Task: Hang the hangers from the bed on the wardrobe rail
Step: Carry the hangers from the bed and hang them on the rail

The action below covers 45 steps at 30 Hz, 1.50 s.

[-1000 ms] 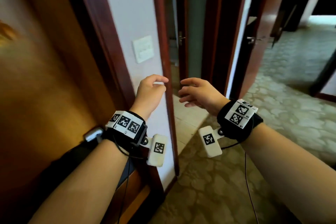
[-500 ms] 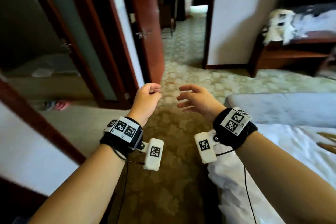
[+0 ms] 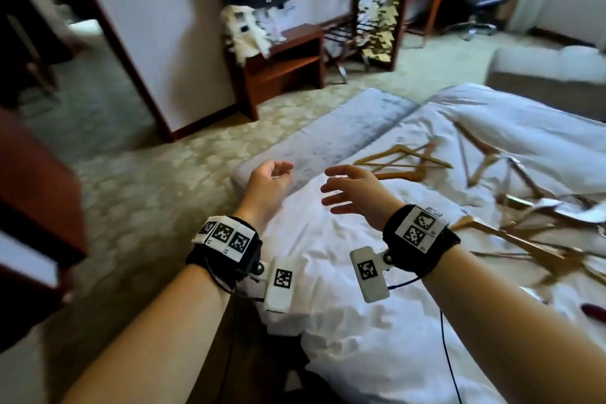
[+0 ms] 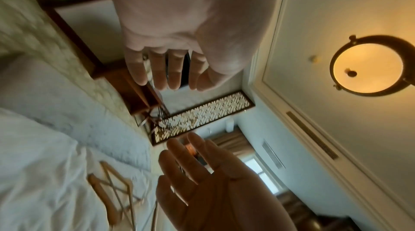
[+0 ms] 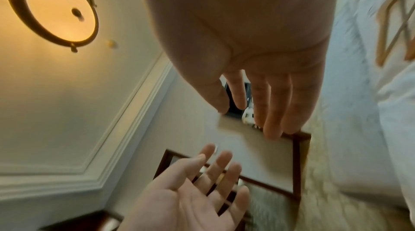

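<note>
Several wooden hangers lie scattered on the white bed (image 3: 354,331). One crossed group of hangers (image 3: 405,159) lies just beyond my right hand, and a bigger pile (image 3: 531,226) lies further right. My left hand (image 3: 278,173) hovers over the bed's near corner, fingers loosely curled and holding nothing. My right hand (image 3: 337,188) floats beside it with fingers spread, a short way from the nearest hangers. The left wrist view shows the left hand (image 4: 170,75), the right hand (image 4: 197,172) and hangers (image 4: 112,192). The right wrist view shows my empty right hand (image 5: 262,110) and hangers (image 5: 395,27). No wardrobe rail is in view.
A grey bench (image 3: 341,131) runs along the foot of the bed. Beyond the patterned carpet (image 3: 147,207) stand a wooden TV stand (image 3: 288,59), a patterned screen (image 3: 377,3) and a sofa (image 3: 541,72). A dark wooden panel (image 3: 36,193) is close at left.
The view has swung right, from the door frames and hallway to the bed with the hangers. Both hands stay raised and empty, with fingers now more spread.
</note>
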Tool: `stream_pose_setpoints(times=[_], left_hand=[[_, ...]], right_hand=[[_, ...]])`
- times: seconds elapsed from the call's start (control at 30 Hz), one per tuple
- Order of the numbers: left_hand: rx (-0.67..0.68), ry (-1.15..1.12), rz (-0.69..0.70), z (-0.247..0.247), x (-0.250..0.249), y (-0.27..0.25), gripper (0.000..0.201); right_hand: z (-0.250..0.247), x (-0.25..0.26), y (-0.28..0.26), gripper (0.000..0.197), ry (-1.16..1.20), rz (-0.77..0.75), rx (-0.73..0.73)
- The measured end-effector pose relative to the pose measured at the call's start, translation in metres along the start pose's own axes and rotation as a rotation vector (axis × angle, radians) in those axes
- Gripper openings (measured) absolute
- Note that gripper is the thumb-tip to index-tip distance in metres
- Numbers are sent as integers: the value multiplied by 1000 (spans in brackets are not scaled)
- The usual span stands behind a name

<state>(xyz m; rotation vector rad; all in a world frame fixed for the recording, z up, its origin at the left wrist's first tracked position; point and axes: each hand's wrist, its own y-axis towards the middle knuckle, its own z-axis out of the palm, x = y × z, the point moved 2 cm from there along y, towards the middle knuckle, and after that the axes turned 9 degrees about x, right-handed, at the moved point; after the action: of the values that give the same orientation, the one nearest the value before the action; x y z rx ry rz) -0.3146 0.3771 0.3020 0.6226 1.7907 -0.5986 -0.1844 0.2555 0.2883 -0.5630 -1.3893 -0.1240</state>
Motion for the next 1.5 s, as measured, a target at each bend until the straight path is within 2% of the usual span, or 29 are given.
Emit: stream_pose_setpoints(times=[0.23,0.37,0.57,0.73,0.87,1.03,1.33,1.5], left_hand=[[368,-11,6,90,-14,71,19],[545,-13,28,133,-15,89,18],[737,-3,18,193,-4,92,18],[855,57,-7,248,8,82,21],[891,105,-57,285,22,83,22],[866,158,-133,330,45,98,26],[732,225,-352,407,122,140,26],[684,264,-433,442,175,167,34]], right_hand=[[-81,-7,-13,18,55,36,-368],[-108,-20,-29,25,106,97,-554],[-133,-45,-71,26,184,156,-723],[-161,-69,-103,28,255,178,-798],[-192,-92,-111,26,286,188,-810],[-239,-122,-100,27,344,211,-786],[-323,-205,-46,25,452,346,-685],[-357,-257,-15,23,499,412,-643]])
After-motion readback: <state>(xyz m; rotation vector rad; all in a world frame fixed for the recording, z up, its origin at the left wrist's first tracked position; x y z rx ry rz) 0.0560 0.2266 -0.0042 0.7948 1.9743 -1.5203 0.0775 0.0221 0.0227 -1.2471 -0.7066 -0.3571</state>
